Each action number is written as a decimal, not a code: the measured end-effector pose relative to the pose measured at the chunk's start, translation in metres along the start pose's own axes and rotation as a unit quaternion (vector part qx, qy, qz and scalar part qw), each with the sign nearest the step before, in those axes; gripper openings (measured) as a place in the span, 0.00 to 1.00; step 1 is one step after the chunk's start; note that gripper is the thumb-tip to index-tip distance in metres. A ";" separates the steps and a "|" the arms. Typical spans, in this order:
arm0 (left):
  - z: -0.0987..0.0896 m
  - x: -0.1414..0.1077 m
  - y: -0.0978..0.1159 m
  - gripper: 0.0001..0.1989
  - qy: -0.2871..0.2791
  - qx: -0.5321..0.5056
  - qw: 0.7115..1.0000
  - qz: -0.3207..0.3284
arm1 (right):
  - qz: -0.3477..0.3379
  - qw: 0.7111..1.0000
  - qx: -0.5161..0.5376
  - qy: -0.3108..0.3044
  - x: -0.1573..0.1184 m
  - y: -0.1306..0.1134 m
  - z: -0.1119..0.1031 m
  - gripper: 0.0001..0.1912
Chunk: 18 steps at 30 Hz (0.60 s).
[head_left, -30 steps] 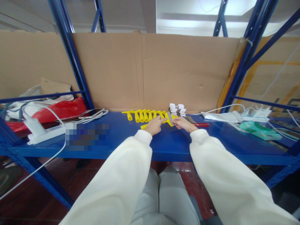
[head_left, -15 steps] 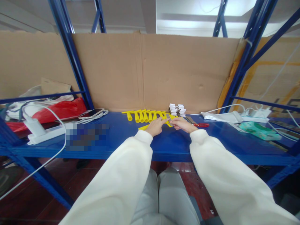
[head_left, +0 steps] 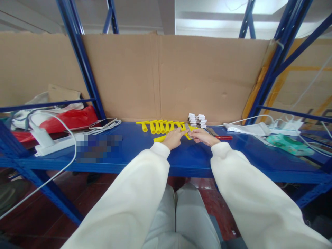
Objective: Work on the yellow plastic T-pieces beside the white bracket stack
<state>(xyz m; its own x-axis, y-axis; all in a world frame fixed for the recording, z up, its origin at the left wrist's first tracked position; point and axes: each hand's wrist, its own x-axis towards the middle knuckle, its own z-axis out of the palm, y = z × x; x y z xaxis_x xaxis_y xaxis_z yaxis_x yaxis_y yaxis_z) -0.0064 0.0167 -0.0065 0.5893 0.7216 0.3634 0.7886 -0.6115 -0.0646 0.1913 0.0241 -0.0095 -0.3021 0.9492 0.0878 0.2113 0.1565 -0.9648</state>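
Both hands meet over the blue shelf, close to a row of yellow T-shaped parts (head_left: 157, 127). My left hand (head_left: 174, 138) is closed around a yellow piece (head_left: 159, 139), whose end sticks out to the left beneath it. Between the fingertips lies a small grey, flat piece (head_left: 187, 128); my right hand (head_left: 202, 136) pinches it from the right. Another yellow part shows partly under the fingers. Just behind the hands rises a stack of white pieces (head_left: 197, 120). A red-handled tool (head_left: 223, 137) lies right of my right hand.
A white power strip (head_left: 55, 147), cables and a red bag (head_left: 75, 119) lie at the left. At the right are a white packet (head_left: 247, 129), a green packet (head_left: 289, 144) and more cables. Cardboard (head_left: 192, 76) stands behind the shelf.
The view has shifted slightly. Both hands remain together at the same place, with little visible change in their grip.
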 end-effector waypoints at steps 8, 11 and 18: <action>0.002 0.001 0.001 0.35 0.010 0.000 1.000 -0.004 | -0.020 1.000 -0.019 0.006 0.001 0.001 -0.004 0.29; 0.002 0.001 0.001 0.31 0.016 -0.011 1.000 -0.001 | -0.016 1.000 -0.014 0.000 0.001 0.002 -0.004 0.28; -0.004 0.000 0.005 0.27 0.010 -0.012 1.000 0.006 | 0.003 1.000 0.012 0.005 0.000 -0.002 -0.007 0.22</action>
<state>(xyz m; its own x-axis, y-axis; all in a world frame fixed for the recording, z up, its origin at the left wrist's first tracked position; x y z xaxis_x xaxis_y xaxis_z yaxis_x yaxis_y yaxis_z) -0.0035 0.0126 -0.0032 0.5949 0.7077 0.3811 0.7770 -0.6278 -0.0471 0.1975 0.0257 -0.0062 -0.2924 0.9525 0.0849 0.1904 0.1450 -0.9709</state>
